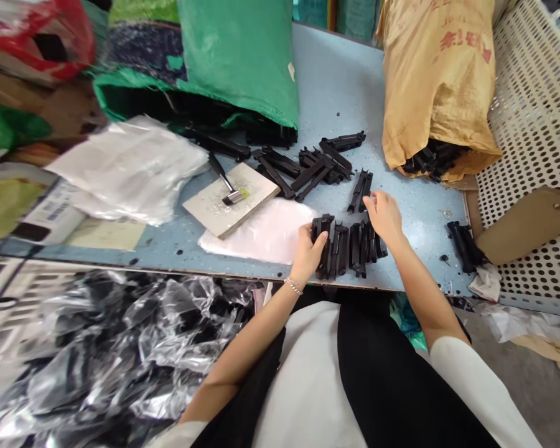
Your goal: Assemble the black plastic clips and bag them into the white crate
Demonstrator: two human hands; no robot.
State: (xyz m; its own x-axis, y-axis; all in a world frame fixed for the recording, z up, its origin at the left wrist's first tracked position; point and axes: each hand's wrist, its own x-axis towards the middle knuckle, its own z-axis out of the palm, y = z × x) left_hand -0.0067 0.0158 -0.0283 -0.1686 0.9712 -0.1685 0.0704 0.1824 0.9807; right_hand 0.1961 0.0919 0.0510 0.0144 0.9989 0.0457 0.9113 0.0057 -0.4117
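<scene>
Long, narrow black plastic parts [340, 249] lie side by side in a row near the table's front edge. My left hand [308, 252] grips the left end of this row, its thumb over the nearest part and its fingers partly hidden behind. Just beyond the row, a short pair of similar black plastic parts [358, 190] lies on the table. My right hand [385, 218] has its fingers curled together at the lower right end of that pair, touching it. More such parts are in a loose pile [315, 168] further back.
A green sack [242, 56] and a yellow sack [438, 81] spill black parts onto the blue table [336, 81]. At left are a brush [233, 196] on a board [210, 208] and clear plastic bags [135, 168]. A perforated crate [532, 124] stands right; bagged parts [135, 348] fill the space below.
</scene>
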